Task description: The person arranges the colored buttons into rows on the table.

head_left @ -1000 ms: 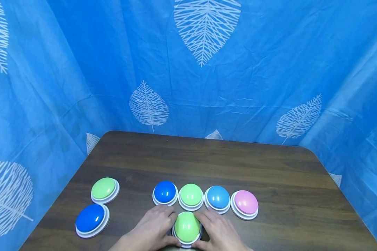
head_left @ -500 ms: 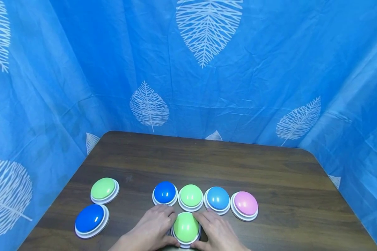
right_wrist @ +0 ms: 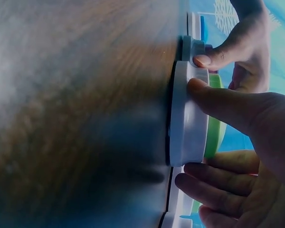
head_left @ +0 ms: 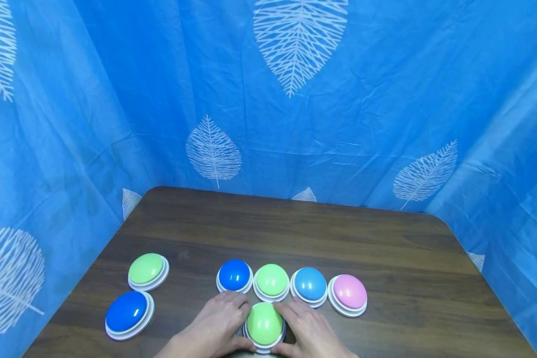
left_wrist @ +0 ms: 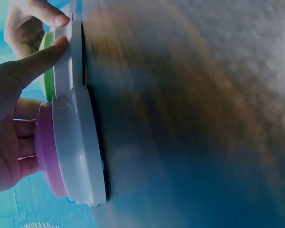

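Note:
At the near edge of the head view, a green-domed push button (head_left: 265, 323) with a round white base sits between both hands. My left hand (head_left: 217, 320) grips it from the left, thumb at the front of the base. From the right, my right hand (head_left: 308, 325) holds it, thumb on the base's front, as the right wrist view also shows. A purple-domed push button (left_wrist: 48, 152) lies beside it under my left hand, with several fingers behind its dome; the hand hides it from the head camera.
Behind the hands runs a row of push buttons: dark blue (head_left: 234, 275), green (head_left: 271, 280), light blue (head_left: 311, 284) and pink (head_left: 350, 292). Green (head_left: 146, 269) and blue (head_left: 126, 312) buttons lie at left on the wooden table (head_left: 411, 248). A blue leaf-print curtain (head_left: 362, 109) surrounds it.
The head view has shifted slightly. Both hands keep their hold on the green push button, and the buttons stay in place.

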A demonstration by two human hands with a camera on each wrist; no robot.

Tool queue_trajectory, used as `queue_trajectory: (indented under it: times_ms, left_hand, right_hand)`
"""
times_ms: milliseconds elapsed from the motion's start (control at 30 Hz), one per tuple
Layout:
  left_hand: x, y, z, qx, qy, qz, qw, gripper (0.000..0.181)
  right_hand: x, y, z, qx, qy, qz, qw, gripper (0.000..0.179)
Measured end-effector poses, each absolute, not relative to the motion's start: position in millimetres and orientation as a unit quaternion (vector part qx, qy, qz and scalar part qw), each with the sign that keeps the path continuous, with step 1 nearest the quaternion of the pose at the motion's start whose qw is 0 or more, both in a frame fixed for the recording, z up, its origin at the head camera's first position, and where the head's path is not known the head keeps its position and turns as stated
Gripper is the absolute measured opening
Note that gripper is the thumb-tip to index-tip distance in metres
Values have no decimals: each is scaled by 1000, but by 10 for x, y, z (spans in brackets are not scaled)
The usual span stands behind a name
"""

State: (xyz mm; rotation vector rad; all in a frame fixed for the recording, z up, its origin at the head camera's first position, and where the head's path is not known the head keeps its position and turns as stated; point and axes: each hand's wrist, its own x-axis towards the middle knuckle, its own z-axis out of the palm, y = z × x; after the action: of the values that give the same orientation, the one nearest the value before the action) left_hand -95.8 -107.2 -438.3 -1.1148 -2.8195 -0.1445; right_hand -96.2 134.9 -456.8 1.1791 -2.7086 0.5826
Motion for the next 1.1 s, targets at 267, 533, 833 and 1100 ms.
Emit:
queue_trajectory:
  times_ms: [267, 533, 833, 1100]
  left_hand:
    - [-927, -1110, -4323, -350, -932, -73, 54, 66]
    - [-844, -1348, -4052, -290, -951, -93, 54, 81]
    - [-693, -1851, -3947, -177, -976, -92, 89, 80]
    - [-567, -2360, -4116, -134, -983, -77, 97, 88]
  right_hand:
    - [-974, 1337, -4512, 402, -892, 186, 90, 80]
    - [-1004, 1081, -4381, 416, -879, 206, 105, 78]
    - [-1080, 550, -4250, 466, -859, 176, 115, 79]
    - [-1092, -1, -4144, 485, -858, 132, 106, 76]
